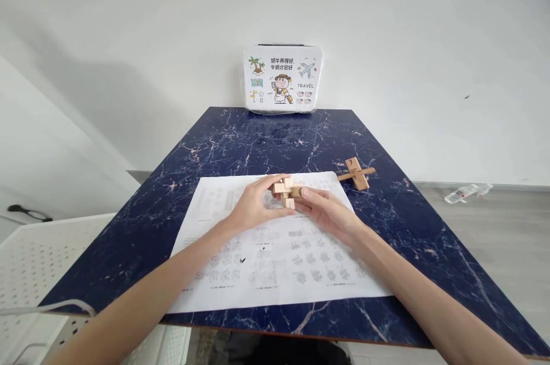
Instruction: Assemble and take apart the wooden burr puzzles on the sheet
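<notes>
Between my two hands is a light wooden interlocking puzzle [289, 187] made of crossed blocks, held just over the printed sheet. My left hand [253, 204] curves around its left side, thumb below and fingers above. My right hand [324, 210] grips the right side, with a thumb on a protruding block. Some fingers of both hands are hidden behind the blocks. Underneath lies a white instruction sheet [266, 273] with rows of small drawings. Right of my hands, a second wooden puzzle [356, 173], cross-shaped and browner, rests near the sheet's upper right corner.
The dark blue marble-patterned table [223, 141] has a white cartoon-printed case [283, 78] standing at its far edge against the wall. A clear plastic bottle [467, 193] lies on the floor at right. At left are a white perforated rack [55, 250] and a white cable [51, 306].
</notes>
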A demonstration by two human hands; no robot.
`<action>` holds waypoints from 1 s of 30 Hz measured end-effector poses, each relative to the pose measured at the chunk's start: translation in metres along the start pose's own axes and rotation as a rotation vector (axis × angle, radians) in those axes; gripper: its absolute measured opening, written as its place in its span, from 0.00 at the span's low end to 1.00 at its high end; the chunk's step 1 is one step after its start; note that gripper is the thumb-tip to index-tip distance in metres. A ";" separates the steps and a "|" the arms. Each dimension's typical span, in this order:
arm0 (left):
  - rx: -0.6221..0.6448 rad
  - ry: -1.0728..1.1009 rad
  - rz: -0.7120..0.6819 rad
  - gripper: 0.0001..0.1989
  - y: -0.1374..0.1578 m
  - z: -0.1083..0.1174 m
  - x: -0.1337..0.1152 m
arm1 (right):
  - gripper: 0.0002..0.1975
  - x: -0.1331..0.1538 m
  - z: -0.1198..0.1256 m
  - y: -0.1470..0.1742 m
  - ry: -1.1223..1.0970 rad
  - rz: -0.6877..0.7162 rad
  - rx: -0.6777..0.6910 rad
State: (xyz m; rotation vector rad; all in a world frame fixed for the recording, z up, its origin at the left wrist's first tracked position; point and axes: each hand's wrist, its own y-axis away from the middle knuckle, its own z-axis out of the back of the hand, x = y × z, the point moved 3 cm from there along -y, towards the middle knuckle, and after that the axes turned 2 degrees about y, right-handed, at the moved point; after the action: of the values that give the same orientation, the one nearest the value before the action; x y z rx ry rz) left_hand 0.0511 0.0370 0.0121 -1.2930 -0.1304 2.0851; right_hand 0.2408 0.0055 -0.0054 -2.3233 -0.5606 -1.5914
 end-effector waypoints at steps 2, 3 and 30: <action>0.016 -0.030 -0.034 0.36 0.001 -0.002 0.000 | 0.19 -0.005 0.001 0.001 0.032 -0.054 -0.023; 0.023 -0.039 -0.052 0.35 0.002 -0.002 0.000 | 0.20 -0.007 0.001 0.002 0.044 -0.076 -0.035; 0.002 -0.005 -0.124 0.36 0.003 -0.001 -0.010 | 0.29 0.002 -0.002 0.006 0.587 0.165 -0.120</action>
State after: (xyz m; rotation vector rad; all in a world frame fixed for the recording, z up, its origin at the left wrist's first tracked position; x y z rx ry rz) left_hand 0.0534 0.0288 0.0178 -1.2468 -0.2051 1.9833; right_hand 0.2422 -0.0007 -0.0028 -1.7739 -0.1355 -2.1319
